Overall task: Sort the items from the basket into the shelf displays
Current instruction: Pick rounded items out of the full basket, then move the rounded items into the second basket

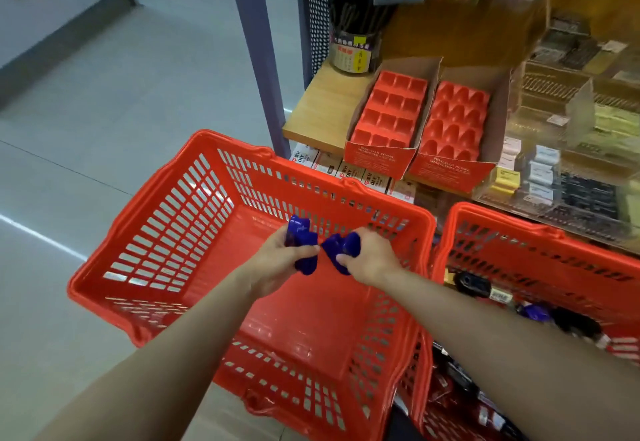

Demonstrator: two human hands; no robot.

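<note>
At upper right, two red display boxes [388, 118] and a pen tub [353, 49] are borne by the wooden shelf [322, 108].

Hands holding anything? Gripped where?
Yes. Left hand grips one blue item around its lower body; right hand grips another blue item by its right end.

Both arms fwd; left hand [282, 260] & right hand [370, 257] fingers curled, each gripping sth, nearly touching.

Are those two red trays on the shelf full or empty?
Empty. Every pocket of the left tray and the right tray shows bare red plastic, nothing in them.
</note>
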